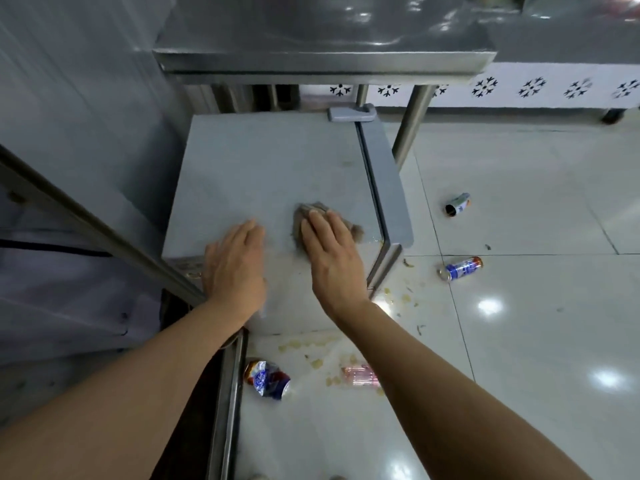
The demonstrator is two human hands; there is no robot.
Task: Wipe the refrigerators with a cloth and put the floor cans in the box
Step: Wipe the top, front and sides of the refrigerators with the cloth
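Observation:
A small grey refrigerator [256, 168] stands below me, its flat top facing up. My right hand [329, 247] lies flat on a brown-grey cloth [356, 231], pressing it onto the top near the right edge. My left hand [235, 261] rests flat and empty on the top's near left corner. On the white tiled floor lie cans: a blue one [462, 267], a pale one farther off [458, 204], a crushed blue one [266, 377] near the fridge's base and a pink one [360, 375]. No box is in view.
A steel table [322, 60] overhangs the fridge's far side, with a leg [412, 123] at the right. A slanted metal bar [104, 233] crosses at the left. Yellowish spills and crumbs [398, 296] mark the floor near the fridge. A white cabinet with snowflake cut-outs [536, 86] runs along the back.

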